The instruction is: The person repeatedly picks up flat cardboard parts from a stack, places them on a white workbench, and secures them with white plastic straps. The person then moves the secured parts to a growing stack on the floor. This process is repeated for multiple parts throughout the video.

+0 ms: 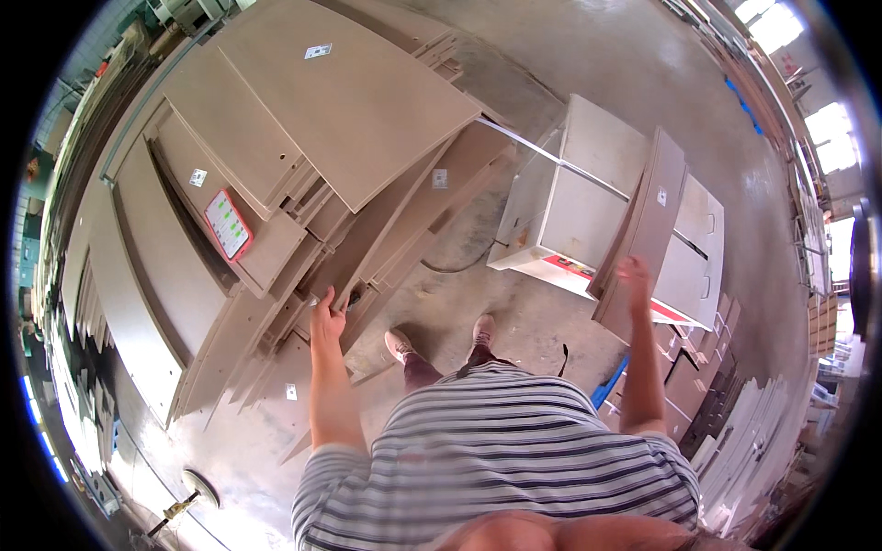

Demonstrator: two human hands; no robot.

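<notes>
Beside the edges of a tall stack of brown panels [349, 101], my left hand [328, 317] is raised with thumb and fingers apart. A small white scrap [312, 300] shows by its fingertips; whether the hand touches it I cannot tell. My right hand [634, 274] is blurred in front of a long brown panel [650, 211], and its grip is unclear. That panel lies tilted across a white cabinet [597, 156] with a red-marked lower edge. A phone-like device [228, 225] in a red case, its screen lit, rests on the left panels.
Another white unit with handles [700, 248] stands right of the brown panel. A pale strap [551, 158] runs from the stack over the cabinet. Brown boxes [694, 376] and long strips [749, 450] lie at the lower right. A round-based stand [199, 489] is at the lower left.
</notes>
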